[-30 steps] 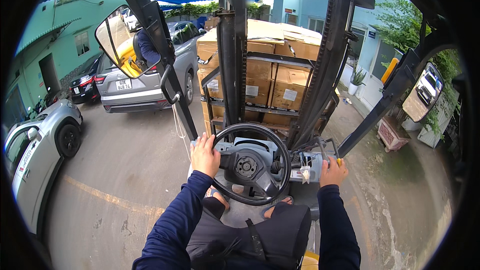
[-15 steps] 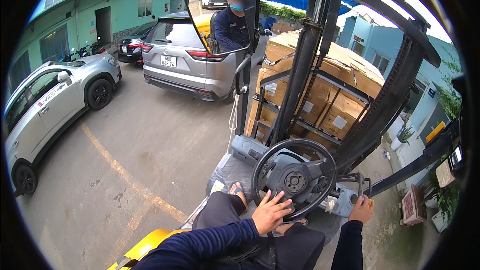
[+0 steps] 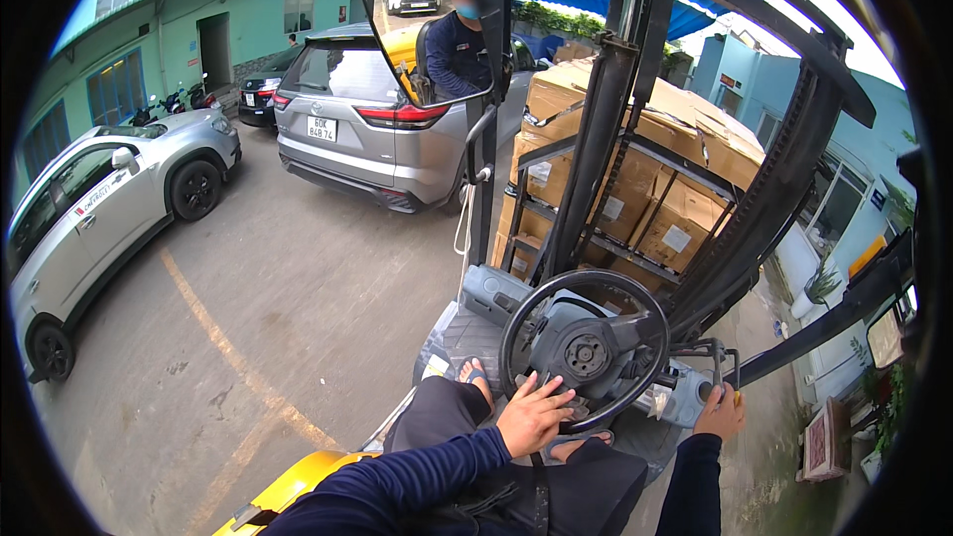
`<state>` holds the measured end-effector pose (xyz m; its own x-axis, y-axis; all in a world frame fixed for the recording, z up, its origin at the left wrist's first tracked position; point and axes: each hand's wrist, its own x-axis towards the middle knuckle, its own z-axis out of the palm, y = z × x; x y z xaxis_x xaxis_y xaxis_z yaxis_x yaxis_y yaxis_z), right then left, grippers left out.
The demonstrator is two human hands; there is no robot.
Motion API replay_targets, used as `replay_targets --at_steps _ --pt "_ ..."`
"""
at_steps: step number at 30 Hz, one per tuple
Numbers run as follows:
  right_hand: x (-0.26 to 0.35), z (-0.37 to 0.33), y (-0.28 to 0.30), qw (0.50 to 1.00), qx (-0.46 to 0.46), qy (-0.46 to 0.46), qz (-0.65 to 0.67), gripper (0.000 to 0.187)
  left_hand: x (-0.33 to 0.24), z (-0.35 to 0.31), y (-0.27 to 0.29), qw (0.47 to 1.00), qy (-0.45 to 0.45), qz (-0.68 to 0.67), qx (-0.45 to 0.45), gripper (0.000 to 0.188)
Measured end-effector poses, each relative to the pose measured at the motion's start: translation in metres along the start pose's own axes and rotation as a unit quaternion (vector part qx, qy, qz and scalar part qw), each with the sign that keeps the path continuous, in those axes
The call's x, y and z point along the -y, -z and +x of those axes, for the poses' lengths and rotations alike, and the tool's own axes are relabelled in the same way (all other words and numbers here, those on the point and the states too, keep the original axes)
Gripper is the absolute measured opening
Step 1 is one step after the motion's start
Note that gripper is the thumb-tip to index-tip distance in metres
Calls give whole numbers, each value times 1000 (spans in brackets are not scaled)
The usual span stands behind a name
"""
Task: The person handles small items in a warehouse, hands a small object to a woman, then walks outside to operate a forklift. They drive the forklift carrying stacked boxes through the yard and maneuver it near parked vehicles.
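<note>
My left hand (image 3: pixel 536 415) lies flat over the lower left of the black steering wheel (image 3: pixel 657 369), its fingers spread apart and the palm on or close to the rim. To the right of the wheel, my right hand (image 3: pixel 720 413) has its fingers curled around a control lever (image 3: pixel 716 377); the hand covers the lever's grip. Beyond the wheel rises the dark forklift mast (image 3: pixel 594 129). Strapped cardboard boxes (image 3: pixel 635 201) are stacked high against the load backrest in front of it.
A silver car (image 3: pixel 382 134) stands ahead on the left, with a dark car (image 3: pixel 263 89) past it. Another silver car (image 3: pixel 129 203) is parked far left. A mirror (image 3: pixel 432 30) hangs on the left post. Along the right run a pale blue wall (image 3: pixel 844 238) and a planter (image 3: pixel 826 442).
The forklift has shifted slightly against its surroundings: the silver car ahead sits a little further left, and the right-hand planter and wall have moved in view. Both hands keep their places.
</note>
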<state>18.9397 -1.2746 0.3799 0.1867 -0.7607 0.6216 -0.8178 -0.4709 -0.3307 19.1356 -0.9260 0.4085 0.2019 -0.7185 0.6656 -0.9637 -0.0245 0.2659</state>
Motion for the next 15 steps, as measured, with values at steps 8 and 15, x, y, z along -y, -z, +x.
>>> replay_targets --at_steps 8,15 --pt "9 29 -8 999 24 -16 29 38 62 54 25 988 -6 136 -76 38" --pt "-3 31 3 998 1 -49 34 35 103 186 30 972 -45 217 -78 42"
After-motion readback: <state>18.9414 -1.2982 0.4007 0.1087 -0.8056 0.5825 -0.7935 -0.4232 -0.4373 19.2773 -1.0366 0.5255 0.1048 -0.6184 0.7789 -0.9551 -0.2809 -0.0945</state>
